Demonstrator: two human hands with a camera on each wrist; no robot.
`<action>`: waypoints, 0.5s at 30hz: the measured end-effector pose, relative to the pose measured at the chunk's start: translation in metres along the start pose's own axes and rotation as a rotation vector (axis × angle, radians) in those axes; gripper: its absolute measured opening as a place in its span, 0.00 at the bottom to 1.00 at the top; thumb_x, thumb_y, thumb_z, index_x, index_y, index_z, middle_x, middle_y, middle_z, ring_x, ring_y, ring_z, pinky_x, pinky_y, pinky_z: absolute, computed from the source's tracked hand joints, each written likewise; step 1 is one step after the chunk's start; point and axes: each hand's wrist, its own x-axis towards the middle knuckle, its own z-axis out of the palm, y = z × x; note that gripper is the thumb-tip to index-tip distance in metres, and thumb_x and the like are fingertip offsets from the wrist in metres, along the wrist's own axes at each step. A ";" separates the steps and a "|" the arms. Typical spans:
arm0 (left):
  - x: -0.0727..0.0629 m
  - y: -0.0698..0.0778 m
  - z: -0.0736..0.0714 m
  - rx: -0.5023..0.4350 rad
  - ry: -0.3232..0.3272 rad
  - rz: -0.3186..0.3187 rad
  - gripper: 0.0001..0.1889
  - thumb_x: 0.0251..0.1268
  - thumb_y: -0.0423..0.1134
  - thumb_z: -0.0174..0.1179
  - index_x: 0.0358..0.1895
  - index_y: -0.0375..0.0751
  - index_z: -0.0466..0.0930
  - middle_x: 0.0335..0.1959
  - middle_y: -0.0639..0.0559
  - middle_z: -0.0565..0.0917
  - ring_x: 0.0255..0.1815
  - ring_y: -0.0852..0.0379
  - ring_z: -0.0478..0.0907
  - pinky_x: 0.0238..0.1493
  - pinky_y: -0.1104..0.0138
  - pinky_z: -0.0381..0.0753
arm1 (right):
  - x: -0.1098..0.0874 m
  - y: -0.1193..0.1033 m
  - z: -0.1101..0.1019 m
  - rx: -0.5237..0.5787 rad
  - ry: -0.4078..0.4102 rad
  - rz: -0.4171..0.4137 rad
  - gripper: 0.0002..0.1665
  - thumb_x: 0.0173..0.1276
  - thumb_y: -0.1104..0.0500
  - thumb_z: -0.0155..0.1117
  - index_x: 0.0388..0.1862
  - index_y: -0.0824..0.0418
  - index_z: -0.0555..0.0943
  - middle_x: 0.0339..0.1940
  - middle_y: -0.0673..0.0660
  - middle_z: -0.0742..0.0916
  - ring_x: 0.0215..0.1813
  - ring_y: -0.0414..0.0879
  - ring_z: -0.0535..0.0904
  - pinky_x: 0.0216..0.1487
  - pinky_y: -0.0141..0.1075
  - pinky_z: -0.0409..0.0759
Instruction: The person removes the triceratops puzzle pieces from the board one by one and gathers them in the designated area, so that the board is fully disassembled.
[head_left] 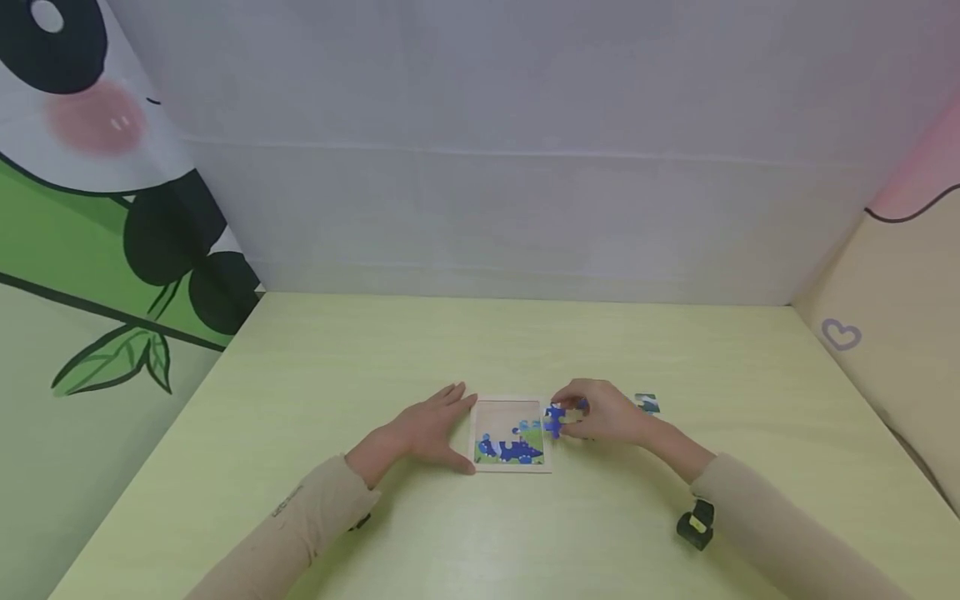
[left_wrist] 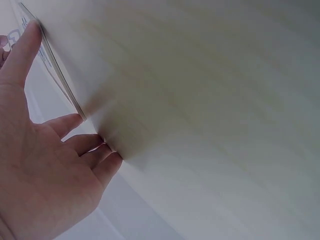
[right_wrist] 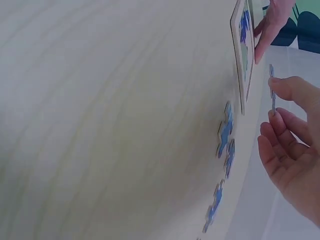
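Note:
A square wooden puzzle tray (head_left: 512, 468) lies on the table, its lower part filled with pieces of a blue and green picture and its upper part bare wood. My left hand (head_left: 427, 429) rests at the tray's left side, thumb and forefinger stretched along the edge and touching its corners. Just off the tray's right side, my right hand (head_left: 606, 412) pinches a blue puzzle piece (head_left: 553, 421) between thumb and fingertips. In the right wrist view that piece (right_wrist: 272, 89) is edge-on, held above the table. Loose blue pieces (right_wrist: 226, 130) lie beneath the right hand, mostly hidden in the head view.
Another loose piece (head_left: 647, 402) lies to the right of my right hand, beyond the wrist. The pale wooden tabletop (head_left: 420, 342) runs back to a grey cloth wall (head_left: 510, 225). A printed panel (head_left: 112, 250) stands on the left, a beige one (head_left: 892, 367) on the right.

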 end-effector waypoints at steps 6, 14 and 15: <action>0.002 -0.002 0.001 -0.014 0.003 0.004 0.54 0.40 0.63 0.66 0.70 0.42 0.52 0.72 0.41 0.48 0.72 0.45 0.42 0.66 0.51 0.56 | -0.019 0.018 -0.013 0.001 0.015 -0.001 0.21 0.51 0.60 0.70 0.45 0.64 0.79 0.37 0.49 0.82 0.41 0.47 0.77 0.38 0.36 0.77; 0.003 -0.002 0.002 -0.019 0.004 -0.003 0.54 0.39 0.63 0.66 0.70 0.42 0.52 0.72 0.42 0.48 0.72 0.46 0.42 0.66 0.51 0.55 | -0.040 0.041 -0.025 -0.061 0.050 0.052 0.21 0.50 0.62 0.70 0.44 0.66 0.80 0.36 0.50 0.82 0.40 0.46 0.76 0.38 0.37 0.77; 0.003 -0.002 0.002 -0.023 0.005 -0.003 0.54 0.39 0.63 0.67 0.70 0.42 0.52 0.72 0.41 0.48 0.72 0.45 0.42 0.66 0.51 0.55 | -0.042 0.042 -0.026 -0.066 0.051 0.055 0.20 0.50 0.62 0.70 0.44 0.66 0.80 0.36 0.51 0.82 0.40 0.46 0.76 0.37 0.37 0.77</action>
